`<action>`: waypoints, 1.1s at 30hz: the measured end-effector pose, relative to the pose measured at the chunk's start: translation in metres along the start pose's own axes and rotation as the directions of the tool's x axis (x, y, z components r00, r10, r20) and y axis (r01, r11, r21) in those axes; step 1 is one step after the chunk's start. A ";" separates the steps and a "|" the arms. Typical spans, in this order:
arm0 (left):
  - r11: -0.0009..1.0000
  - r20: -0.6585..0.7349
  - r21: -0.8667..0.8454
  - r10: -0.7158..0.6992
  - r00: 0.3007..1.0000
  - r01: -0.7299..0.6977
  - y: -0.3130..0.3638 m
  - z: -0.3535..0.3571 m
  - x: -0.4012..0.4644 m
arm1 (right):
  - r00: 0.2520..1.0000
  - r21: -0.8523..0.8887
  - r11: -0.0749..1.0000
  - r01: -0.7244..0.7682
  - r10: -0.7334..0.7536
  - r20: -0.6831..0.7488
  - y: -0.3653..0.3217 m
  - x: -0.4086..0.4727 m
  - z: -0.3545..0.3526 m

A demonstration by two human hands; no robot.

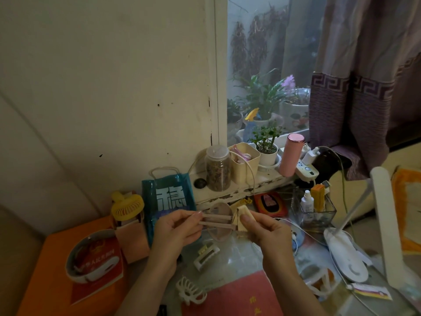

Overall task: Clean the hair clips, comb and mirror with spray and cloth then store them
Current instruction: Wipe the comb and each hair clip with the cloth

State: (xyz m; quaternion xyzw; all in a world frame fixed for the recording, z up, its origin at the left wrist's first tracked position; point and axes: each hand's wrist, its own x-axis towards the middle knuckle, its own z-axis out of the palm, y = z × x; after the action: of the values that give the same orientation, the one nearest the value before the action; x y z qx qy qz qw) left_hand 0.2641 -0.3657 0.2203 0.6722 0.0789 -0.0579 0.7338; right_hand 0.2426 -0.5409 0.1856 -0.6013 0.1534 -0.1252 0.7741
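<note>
My left hand (176, 226) pinches the left end of a long beige hair clip (215, 221) whose two prongs are spread apart. My right hand (262, 226) presses a pale yellow cloth (242, 216) around the clip's right end. Behind the clip stands a small pink oval mirror (217, 234). A cream rectangular claw clip (206, 255) lies on the table below my hands, and a white claw clip (190, 291) lies nearer the front. A small white spray bottle (306, 201) stands in a clear box (319, 213) at the right. I see no comb.
A blue gift bag (168, 201), a yellow handheld fan (127, 207) and a white neck fan (91, 258) on a red book occupy the left. A white desk lamp (348, 254) and cables crowd the right. A jar (217, 167), beige bin (243, 161), potted plant and pink flask (291, 155) line the sill.
</note>
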 end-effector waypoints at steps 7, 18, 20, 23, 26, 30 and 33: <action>0.997 -0.011 -0.054 -0.064 0.998 0.063 -0.004 -0.001 0.006 | 0.999 0.076 0.996 -0.036 0.035 0.022 0.001 0.006 -0.002; 0.983 -0.071 -0.138 -0.128 0.989 0.117 -0.009 -0.006 0.018 | 0.996 0.027 0.997 -0.074 0.073 0.041 0.000 0.013 -0.001; 0.983 -0.059 -0.140 -0.125 0.990 0.116 -0.010 -0.003 0.016 | 0.995 0.015 0.996 -0.088 0.087 0.057 0.002 0.010 0.005; 0.984 -0.050 -0.132 -0.126 0.991 0.119 -0.013 -0.001 0.015 | 0.993 0.003 0.995 -0.096 0.096 0.063 0.005 0.007 0.010; 0.984 -0.034 -0.123 -0.135 0.990 0.130 -0.015 -0.001 0.015 | 0.995 -0.012 0.996 -0.087 0.087 0.047 0.004 0.007 0.010; 0.982 -0.010 -0.131 -0.139 0.990 0.136 -0.016 -0.003 0.014 | 0.996 -0.027 0.997 -0.072 0.073 0.056 0.004 0.009 0.007; 0.982 0.000 -0.125 -0.141 0.990 0.140 -0.017 -0.004 0.012 | 0.994 -0.018 0.996 -0.088 0.089 0.068 0.004 0.009 0.006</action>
State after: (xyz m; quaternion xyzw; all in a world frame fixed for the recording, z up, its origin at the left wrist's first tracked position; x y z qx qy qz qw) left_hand 0.2728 -0.3631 0.2013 0.6182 0.1329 -0.1015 0.7680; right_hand 0.2531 -0.5384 0.1825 -0.6037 0.1542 -0.0690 0.7791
